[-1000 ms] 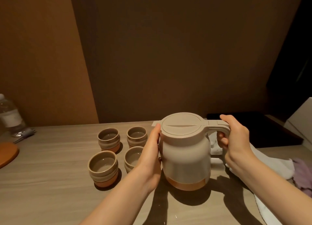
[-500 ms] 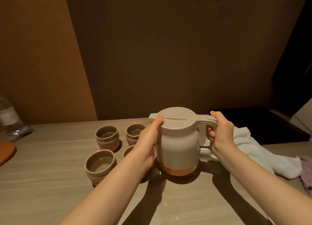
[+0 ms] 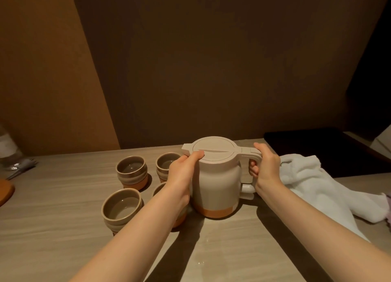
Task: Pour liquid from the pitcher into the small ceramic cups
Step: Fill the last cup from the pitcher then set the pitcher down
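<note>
Now, nearest me in the lower half of the frame, my two forearms reach up to the squat beige lidded pitcher with a terracotta band round its base (image 3: 215, 188), which stands upright on the pale wood-grain tabletop (image 3: 63, 229) just right of centre. My right hand (image 3: 267, 167) curls its fingers through the loop handle on the pitcher's right side and grips it. My left hand (image 3: 183, 172) lies flat against the pitcher's left flank, fingers fairly straight, the thumb up on the edge of the flat round lid (image 3: 213, 148).

I judge the pitcher to be rigid, smooth-walled and fairly heavy if full, so I would carry the weight at the handle and keep the other hand steadying the lid as it tips; the spout points to the left, toward the cups.

Left of the pitcher stand four small grey-brown ceramic cups with terracotta feet: the near-left cup (image 3: 122, 210), a near-right cup (image 3: 159, 192) mostly hidden by my left wrist, the far-left cup (image 3: 132, 171) and the far-right cup (image 3: 167, 165). They look breakable and light enough to be nudged over. I cannot tell whether any holds liquid.

Right of the pitcher lies a crumpled white cloth (image 3: 317, 186).
</note>
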A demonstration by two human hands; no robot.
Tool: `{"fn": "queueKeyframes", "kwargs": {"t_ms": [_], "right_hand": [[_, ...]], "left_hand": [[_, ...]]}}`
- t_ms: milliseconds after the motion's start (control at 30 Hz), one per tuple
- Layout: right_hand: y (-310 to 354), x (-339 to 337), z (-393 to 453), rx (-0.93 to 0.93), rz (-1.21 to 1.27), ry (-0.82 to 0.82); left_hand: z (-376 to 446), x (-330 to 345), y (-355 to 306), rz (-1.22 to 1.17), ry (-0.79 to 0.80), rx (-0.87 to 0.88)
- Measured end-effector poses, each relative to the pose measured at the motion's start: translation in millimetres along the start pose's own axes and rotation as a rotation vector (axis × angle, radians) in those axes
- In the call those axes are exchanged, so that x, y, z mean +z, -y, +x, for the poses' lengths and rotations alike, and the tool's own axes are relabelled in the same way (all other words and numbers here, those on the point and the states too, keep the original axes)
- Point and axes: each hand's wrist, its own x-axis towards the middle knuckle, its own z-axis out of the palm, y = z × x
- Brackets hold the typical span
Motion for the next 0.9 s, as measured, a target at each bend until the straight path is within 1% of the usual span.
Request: {"fn": "queueKeyframes", "kwargs": {"t_ms": [167,333,567,733,833,900], "right_hand": [[-3.2,-3.2,8.1,-0.005,0.020,0.018],[-9.1,-10.2,16.6,-0.019,0.048,0.067],[-18.1,-9.9,28.7,-0.049,0.045,0.079],[-23.1,-4.3,37.0,-0.116,0.039,0.082],[-26.3,-2.2,37.9,-0.141,0.014,0.084],[-26.8,-0.5,37.9,-0.117,-0.024,0.074]], "left_hand": [[3.2,4.5,5.3,-0.022,0.001,0.032],[1.8,12.4,15.4,-0.016,0.003,0.100],[0.3,28.0,28.0,-0.026,-0.086,0.189],[-3.0,35.4,39.1,-0.066,-0.164,0.255],[-3.4,37.4,39.3,-0.072,-0.176,0.246],[-2.6,35.7,38.0,-0.064,-0.175,0.238]]}}
